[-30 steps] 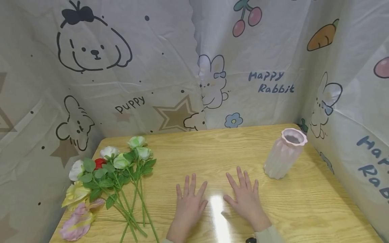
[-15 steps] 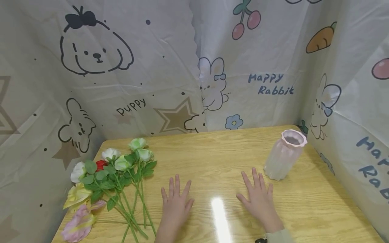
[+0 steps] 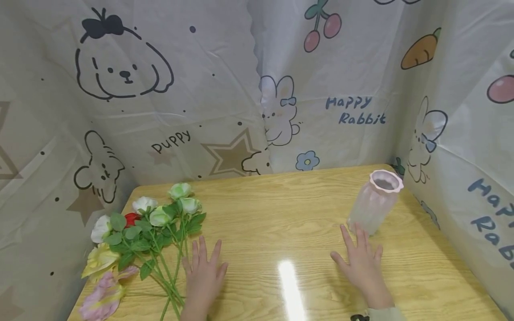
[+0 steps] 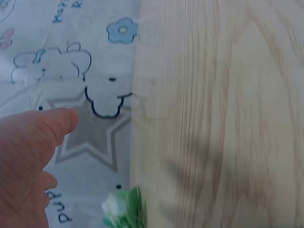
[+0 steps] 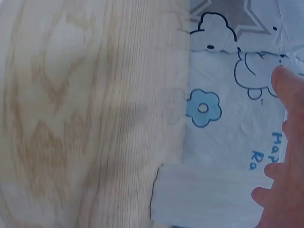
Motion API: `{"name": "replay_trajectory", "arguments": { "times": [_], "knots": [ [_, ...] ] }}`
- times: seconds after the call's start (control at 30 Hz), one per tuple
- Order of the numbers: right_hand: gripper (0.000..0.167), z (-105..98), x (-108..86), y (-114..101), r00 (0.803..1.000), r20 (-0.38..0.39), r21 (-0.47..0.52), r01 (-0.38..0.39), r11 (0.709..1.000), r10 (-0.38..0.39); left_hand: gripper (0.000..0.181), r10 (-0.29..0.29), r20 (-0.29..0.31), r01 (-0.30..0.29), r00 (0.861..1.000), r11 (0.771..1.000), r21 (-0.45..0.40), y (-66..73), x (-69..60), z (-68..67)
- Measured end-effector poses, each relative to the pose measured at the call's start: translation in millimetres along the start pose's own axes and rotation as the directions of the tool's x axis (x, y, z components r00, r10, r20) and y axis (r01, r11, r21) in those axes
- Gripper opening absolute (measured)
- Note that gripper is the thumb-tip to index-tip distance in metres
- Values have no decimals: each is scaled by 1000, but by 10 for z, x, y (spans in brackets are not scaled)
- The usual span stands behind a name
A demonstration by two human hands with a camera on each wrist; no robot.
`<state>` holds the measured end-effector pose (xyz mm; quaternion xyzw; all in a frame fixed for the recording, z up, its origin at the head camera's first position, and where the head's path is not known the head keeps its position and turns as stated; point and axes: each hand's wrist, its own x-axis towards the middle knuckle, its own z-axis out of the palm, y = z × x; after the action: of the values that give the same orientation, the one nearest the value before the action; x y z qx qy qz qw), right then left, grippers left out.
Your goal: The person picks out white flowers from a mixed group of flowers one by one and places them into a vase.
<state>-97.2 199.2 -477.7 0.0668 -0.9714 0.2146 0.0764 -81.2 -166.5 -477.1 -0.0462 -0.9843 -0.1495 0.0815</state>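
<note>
My left hand has its fingers spread, beside the stems of a bunch of artificial flowers on the left of the table. In the head view it overlaps some of the stems and holds nothing. The bunch has white, pale green, red, yellow and pink blooms, with its heads pointing away. On the right, my right hand, fingers also spread, is just in front of a ribbed pink-and-white vase. Its fingertips overlap the vase's base in the head view; whether they touch is unclear. The vase stands upright with its scalloped mouth uncovered.
A wood-grain table lies under everything, with a bright light reflection near its front. Printed cloth curtains with puppies, rabbits and stars hang behind it and along both sides.
Both hands have moved apart from the middle of the table: the left towards the flower stems, the right towards the vase. The flowers and vase have stayed in place.
</note>
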Motion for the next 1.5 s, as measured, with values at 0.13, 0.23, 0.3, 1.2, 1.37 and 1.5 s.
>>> {"name": "replay_trajectory", "arguments": {
  "times": [0.13, 0.23, 0.3, 1.2, 1.37, 1.5],
  "knots": [
    [71, -74, -21, 96, 999, -20, 24, -27, 999, 27, 57, -51, 19, 51, 999, 999, -9, -125, -31, -71],
    [70, -114, -37, 163, 998, -31, 31, -44, 999, 45, 58, -98, 57, 99, 994, 995, -25, -245, -49, -130],
    [70, -133, -51, 206, 997, -39, 35, -60, 998, 61, 59, -134, 89, 137, 987, 990, -27, -343, -58, -155],
    [77, -461, -14, 744, 978, -46, 99, -199, 975, 205, 77, -518, 185, 532, 835, 846, -34, -1197, -353, -360],
    [79, -521, 69, 798, 976, -47, 119, -204, 972, 210, 80, -556, 189, 572, 810, 819, -43, -1225, -382, -335],
    [83, -575, 186, 854, 978, -57, 111, -195, 975, 202, 79, -559, 200, 577, 804, 816, -40, -1233, -394, -313]
  ]
}}
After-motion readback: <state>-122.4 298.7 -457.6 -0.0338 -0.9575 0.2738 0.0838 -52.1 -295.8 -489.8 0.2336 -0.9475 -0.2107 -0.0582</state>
